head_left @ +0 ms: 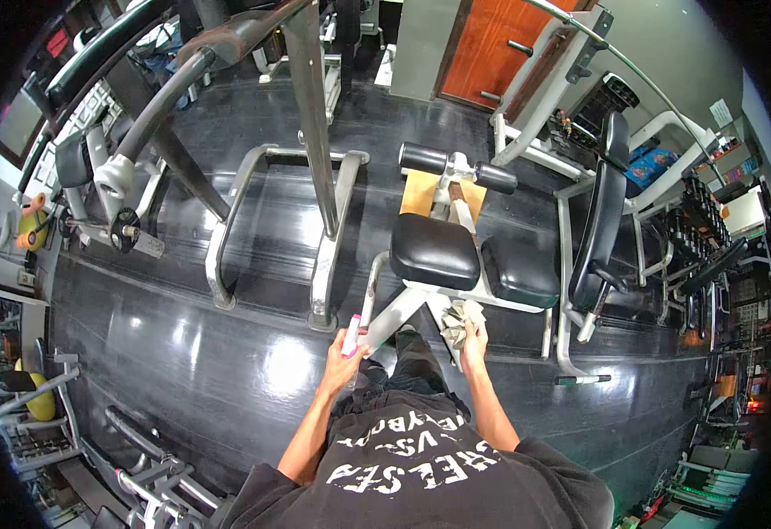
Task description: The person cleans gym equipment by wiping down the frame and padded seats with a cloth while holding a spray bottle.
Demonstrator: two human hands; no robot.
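Note:
Near the lower middle, my left hand is closed around a pink and white bottle, held upright beside the bench's bent metal leg. A crumpled pale cloth is gripped in my right hand, close to the white frame of the bench. Just ahead of both hands is the bench, with a black padded seat and a second black pad to its right. Black foam rollers sit at its far end, above a tan board.
A tall metal machine frame stands on the dark floor to the left. To the right is an upright black padded backrest, with dumbbell racks beyond. An orange door is at the back.

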